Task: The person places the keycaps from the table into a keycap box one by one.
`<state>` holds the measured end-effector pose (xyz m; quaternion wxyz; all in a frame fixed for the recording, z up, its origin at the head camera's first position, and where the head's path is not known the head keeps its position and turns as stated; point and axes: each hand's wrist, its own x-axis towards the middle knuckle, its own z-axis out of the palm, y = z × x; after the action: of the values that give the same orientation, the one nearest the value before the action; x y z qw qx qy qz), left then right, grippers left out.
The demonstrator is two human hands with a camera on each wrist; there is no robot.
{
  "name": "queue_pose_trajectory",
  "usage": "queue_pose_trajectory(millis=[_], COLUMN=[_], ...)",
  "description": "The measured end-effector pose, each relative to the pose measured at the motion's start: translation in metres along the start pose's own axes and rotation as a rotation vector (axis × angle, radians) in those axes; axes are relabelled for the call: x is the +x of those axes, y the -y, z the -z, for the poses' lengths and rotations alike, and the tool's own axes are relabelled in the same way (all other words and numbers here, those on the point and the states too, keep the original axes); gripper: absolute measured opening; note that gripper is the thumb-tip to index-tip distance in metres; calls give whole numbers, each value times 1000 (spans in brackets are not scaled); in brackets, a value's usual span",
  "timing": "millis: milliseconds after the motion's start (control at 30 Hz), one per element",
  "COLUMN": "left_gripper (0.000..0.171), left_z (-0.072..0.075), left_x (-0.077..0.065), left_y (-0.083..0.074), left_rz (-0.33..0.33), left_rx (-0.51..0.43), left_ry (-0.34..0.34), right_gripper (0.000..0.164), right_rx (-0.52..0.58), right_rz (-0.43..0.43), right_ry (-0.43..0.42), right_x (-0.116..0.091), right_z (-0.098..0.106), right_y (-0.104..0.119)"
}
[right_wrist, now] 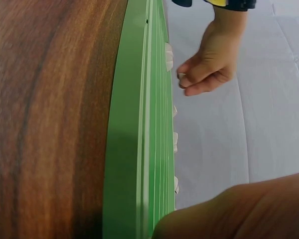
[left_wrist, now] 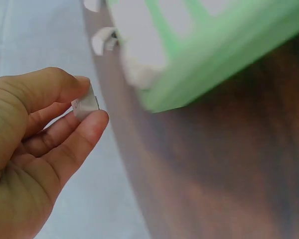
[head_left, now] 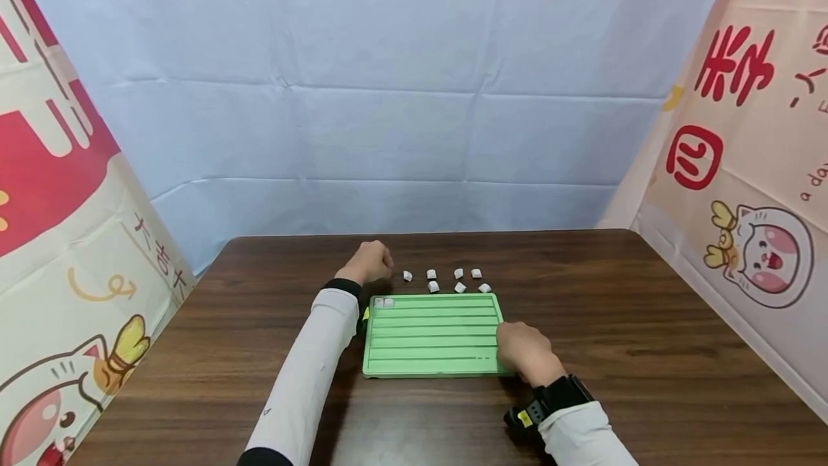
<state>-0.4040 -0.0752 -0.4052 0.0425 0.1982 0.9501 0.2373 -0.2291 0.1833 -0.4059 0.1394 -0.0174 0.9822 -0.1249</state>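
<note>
My left hand (head_left: 369,262) is past the far left corner of a green grooved tray (head_left: 433,337). In the left wrist view its thumb and finger pinch a small white keycap (left_wrist: 85,106), held apart from the tray. Two white keycaps (head_left: 384,302) sit side by side in the farthest groove, at its left end. At the tray's right edge, my right hand (head_left: 527,352) grips the side with curled fingers; its fingertips are mostly hidden.
Several loose white keycaps (head_left: 433,286) lie in two rough rows just beyond the tray's far edge. The brown wooden table (head_left: 414,423) ends behind them at a pale blue cloth (head_left: 414,128). Printed cloths hang on both sides.
</note>
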Motion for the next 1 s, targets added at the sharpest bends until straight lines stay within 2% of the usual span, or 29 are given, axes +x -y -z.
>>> queue_pose_trajectory(millis=[267,567,833,1000], left_gripper=[11,9,9,19], left_z=[16,17,13,9], left_x=[-4,-7,-13,-16], left_y=[-11,-5,0,3], left_rz=[-70,-107,-97,-109], left_rx=[-2,9,-125,-141], left_ry=[-67,-100,-48,-30], right_gripper=[24,23,24,25], right_rx=[-22,-16,-13,-7], right_rz=[-2,-16,-20,-22], right_ry=[-5,11,19,26], right_x=[-1,1,-1,0], right_z=[3,2,3,2], right_y=[1,1,3,2])
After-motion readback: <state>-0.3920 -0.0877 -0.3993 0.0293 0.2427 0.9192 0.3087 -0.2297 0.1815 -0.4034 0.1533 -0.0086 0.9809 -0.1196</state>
